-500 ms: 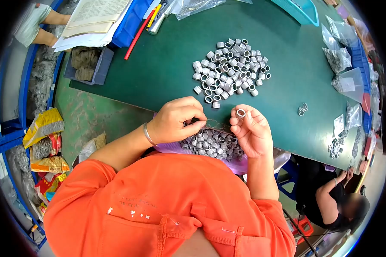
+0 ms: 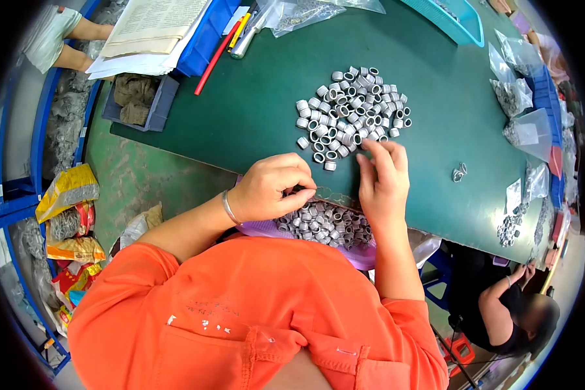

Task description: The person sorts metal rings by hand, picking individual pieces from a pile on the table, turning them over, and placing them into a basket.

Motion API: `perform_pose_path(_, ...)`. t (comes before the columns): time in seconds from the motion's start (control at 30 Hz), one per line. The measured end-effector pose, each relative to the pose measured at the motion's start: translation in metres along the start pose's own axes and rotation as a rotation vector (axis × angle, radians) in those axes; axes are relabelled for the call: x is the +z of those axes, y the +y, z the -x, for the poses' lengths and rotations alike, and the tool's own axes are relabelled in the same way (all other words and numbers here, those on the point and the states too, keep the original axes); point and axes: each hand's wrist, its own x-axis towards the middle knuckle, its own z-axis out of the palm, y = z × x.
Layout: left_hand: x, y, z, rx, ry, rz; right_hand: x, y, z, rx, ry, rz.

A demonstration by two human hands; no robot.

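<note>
Beside the table's near edge, my left hand is closed, its thumb and forefinger pinched together. Whatever sits between those fingertips is too small to make out. A thin wire-like strand shows along the edge just right of them. My right hand reaches over the table with thumb and fingers apart, fingertips at the lower right border of a pile of short grey metal rings. Below the edge, between my forearms, many similar rings lie in a purple container, partly hidden by my body.
The green table carries a blue tray with papers, pens, a turquoise basket and plastic bags. A few loose rings lie at the right. A grey bin with cloth is left; a co-worker sits right.
My right hand held up a ring near the table edge; now it has moved forward to the pile, and that ring no longer shows in it. My left hand stays almost still.
</note>
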Motion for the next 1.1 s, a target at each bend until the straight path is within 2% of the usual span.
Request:
perform_pose_path(0.1,0.001,-0.001,0.002,0.003,0.013,0.005,0.005,0.014,-0.001,-0.020,-0.034,0.042)
perform_pose_path(0.17,0.000,-0.003,0.002,0.024,0.022,0.002,0.004,0.017,0.006,0.123,-0.093,-0.113)
perform_pose_path(0.2,0.000,-0.003,0.001,0.042,0.029,0.002,0.002,0.014,0.007,0.122,-0.092,-0.114)
perform_pose_path(0.27,0.000,-0.002,0.000,0.045,0.025,-0.009,-0.004,0.006,0.007,0.423,-0.073,-0.678)
perform_pose_path(0.33,0.001,-0.001,0.000,0.047,0.015,-0.010,-0.009,0.008,0.010,0.362,-0.112,-0.685)
perform_pose_path(0.4,0.001,-0.001,0.000,0.031,0.009,-0.032,-0.011,0.007,0.013,0.485,-0.136,-1.057)
perform_pose_path(0.53,0.001,-0.002,-0.001,0.035,0.020,-0.012,-0.014,0.005,0.015,0.605,-0.132,-1.190)
perform_pose_path(0.67,0.001,-0.002,-0.001,0.053,0.016,-0.017,-0.014,0.003,0.015,0.602,-0.069,-1.159)
perform_pose_path(0.77,0.002,-0.002,0.000,0.051,0.010,-0.021,-0.016,0.012,0.016,0.749,-0.200,-1.602)
perform_pose_path(0.87,0.002,-0.002,0.000,0.036,0.011,-0.010,-0.020,0.008,0.014,0.828,-0.237,-1.713)
perform_pose_path(0.9,0.001,-0.001,0.000,0.026,0.010,-0.011,-0.019,0.007,0.015,0.828,-0.238,-1.713)
perform_pose_path(0.97,0.001,-0.001,0.000,0.014,0.009,-0.013,-0.016,0.000,0.021,0.668,-0.235,-1.584)
perform_pose_path(1.1,0.001,-0.003,0.000,0.043,0.024,-0.024,-0.014,-0.009,0.025,0.356,-0.396,-1.080)
